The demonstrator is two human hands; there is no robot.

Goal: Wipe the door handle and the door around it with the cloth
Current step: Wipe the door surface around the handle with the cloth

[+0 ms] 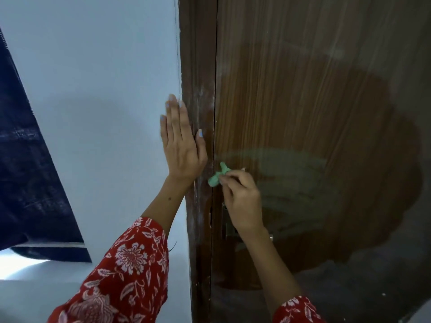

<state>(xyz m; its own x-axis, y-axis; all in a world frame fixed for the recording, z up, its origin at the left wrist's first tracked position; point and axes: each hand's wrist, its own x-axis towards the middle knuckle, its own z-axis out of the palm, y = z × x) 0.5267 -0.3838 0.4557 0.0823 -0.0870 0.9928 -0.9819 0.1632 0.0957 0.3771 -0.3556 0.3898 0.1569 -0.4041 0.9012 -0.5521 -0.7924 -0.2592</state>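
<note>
A brown wood-grain door (314, 113) fills the right half of the view. My right hand (242, 199) grips a bunched green cloth (218, 176) against the door's left edge, just above the metal door handle (227, 227), which my wrist mostly hides. A faint green blur trails to the right of the cloth. My left hand (180, 145) lies flat with straight fingers on the wall beside the dark door frame (198, 89), the thumb on the frame.
A pale blue wall (93, 89) takes up the left half. A dark blue curtain (25, 171) hangs at the far left. White dusty smears mark the frame. Both sleeves are red with a floral print.
</note>
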